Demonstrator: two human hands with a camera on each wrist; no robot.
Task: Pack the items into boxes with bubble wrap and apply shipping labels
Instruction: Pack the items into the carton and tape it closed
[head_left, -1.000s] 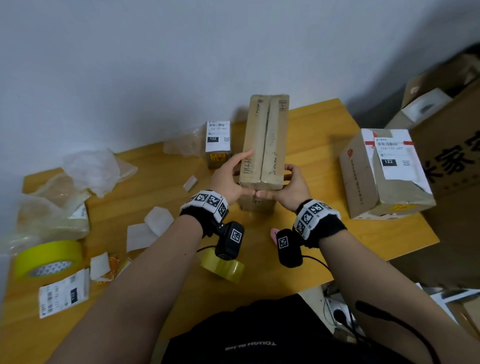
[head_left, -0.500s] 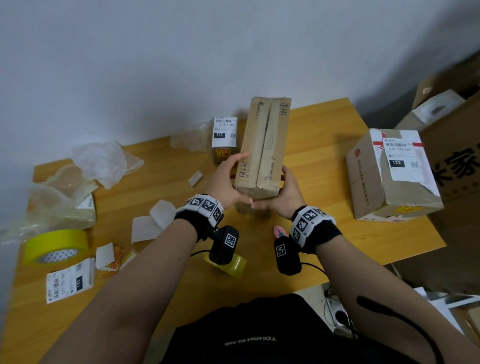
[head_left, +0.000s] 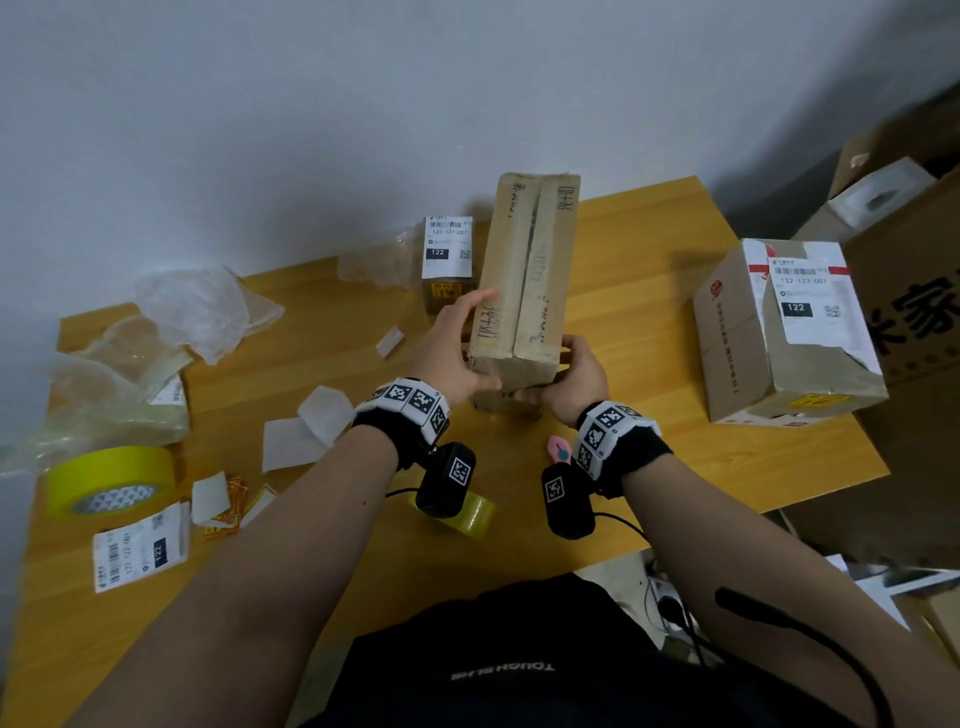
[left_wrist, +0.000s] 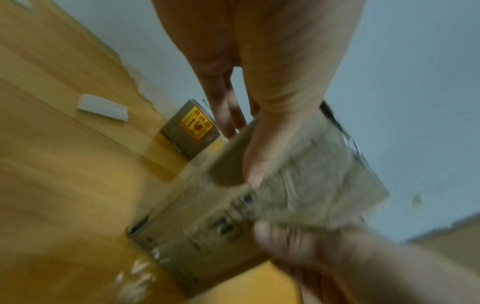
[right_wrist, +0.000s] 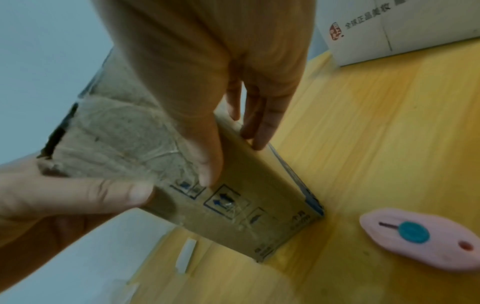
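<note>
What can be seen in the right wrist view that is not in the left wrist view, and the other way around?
Only the right wrist view shows the pink cutter lying on the table and the white box with red print. Only the left wrist view shows the small box with a yellow sticker and a white paper scrap. Both show the brown carton standing on the table, gripped by the left hand and the right hand.

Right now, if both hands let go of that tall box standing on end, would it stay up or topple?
The tall box would probably tip: it stands on a narrow end and looks slightly tilted on the table. It seems stiff, since the left hand and right hand grip its sides without denting them. Its worn, taped cardboard likely is not slippery.
</note>
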